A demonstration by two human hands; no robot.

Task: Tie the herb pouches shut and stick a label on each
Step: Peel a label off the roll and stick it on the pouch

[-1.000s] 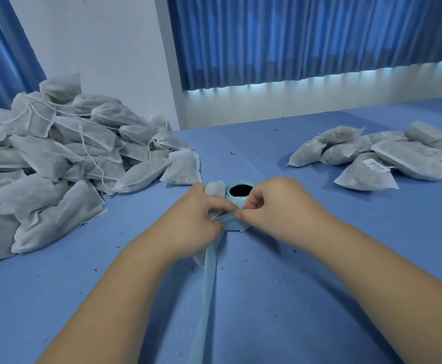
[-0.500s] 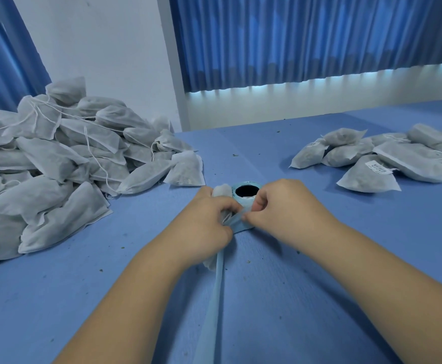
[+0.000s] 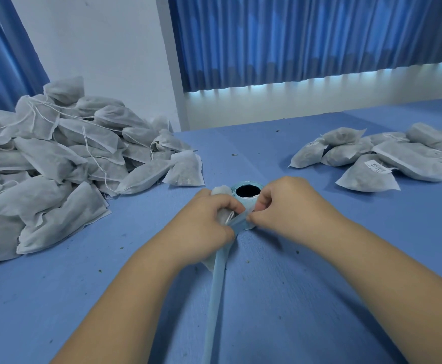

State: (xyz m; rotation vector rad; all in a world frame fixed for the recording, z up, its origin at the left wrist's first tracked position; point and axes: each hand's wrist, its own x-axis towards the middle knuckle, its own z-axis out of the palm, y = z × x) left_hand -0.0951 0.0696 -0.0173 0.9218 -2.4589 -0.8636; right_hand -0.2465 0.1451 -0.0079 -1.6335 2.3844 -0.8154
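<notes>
My left hand (image 3: pixel 204 222) grips a grey-white herb pouch (image 3: pixel 221 191); only its top end and a corner below the wrist show. My right hand (image 3: pixel 282 206) pinches at the pale blue label strip (image 3: pixel 216 290), right against the left fingers. That backing strip runs from the label roll (image 3: pixel 247 191), which sits just behind both hands, toward me along the table. A large heap of pouches with loose drawstrings (image 3: pixel 44 164) lies at the left. A smaller group of pouches bearing white labels (image 3: pixel 377 164) lies at the right.
The blue cloth-covered table (image 3: pixel 319 271) carries scattered herb crumbs. A white wall and blue curtains (image 3: pixel 306 40) stand behind the far edge. Both forearms reach in from the bottom of the view.
Both hands stay together in front of the roll. The right fingers have worked slightly at the strip's end; the camera tilted a little.
</notes>
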